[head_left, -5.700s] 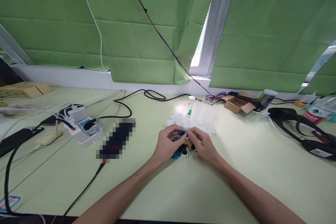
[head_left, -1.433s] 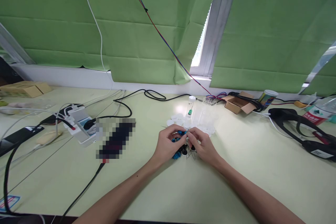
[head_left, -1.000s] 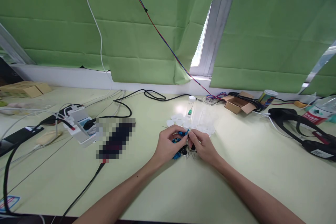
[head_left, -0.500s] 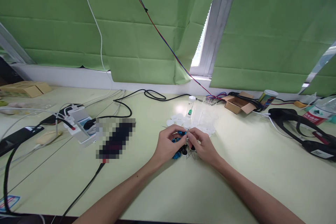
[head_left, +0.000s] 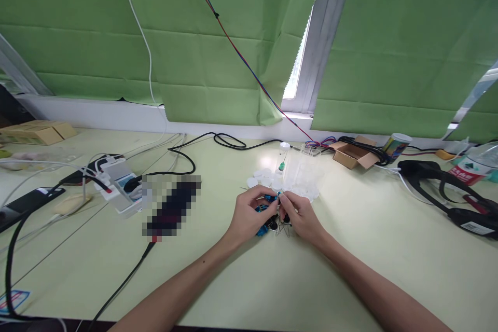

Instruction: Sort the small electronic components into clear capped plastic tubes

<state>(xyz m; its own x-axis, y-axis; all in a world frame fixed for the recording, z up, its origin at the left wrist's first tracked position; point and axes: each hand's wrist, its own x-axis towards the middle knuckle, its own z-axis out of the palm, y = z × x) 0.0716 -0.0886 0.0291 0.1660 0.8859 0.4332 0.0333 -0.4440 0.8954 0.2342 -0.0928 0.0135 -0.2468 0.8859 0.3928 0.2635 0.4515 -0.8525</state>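
In the head view, my left hand (head_left: 249,215) pinches a small blue part (head_left: 269,198) between thumb and fingers. My right hand (head_left: 301,216) meets it from the right, its thumb and fingers pressed together at the part's right end. The exact kind of this part is too small to tell. Below both hands lies a pile of blue pieces (head_left: 262,230) and black round pieces (head_left: 273,225) with thin metal legs (head_left: 286,231), partly hidden by the fingers. Just beyond stand a small clear bottle with a green needle tip (head_left: 281,166) and several whitish round lids (head_left: 261,175).
Clear plastic containers (head_left: 307,174) sit behind my right hand. A small open cardboard box (head_left: 352,155), a printed can (head_left: 397,146) and a black headset (head_left: 447,192) are at the right. Leftward lie a white power strip (head_left: 116,184), black cables (head_left: 187,158) and a blurred-out object (head_left: 173,207).
My right fingertips have shifted slightly at the blue part, and a bit of blue now shows between the two hands' fingertips. All else looks the same.
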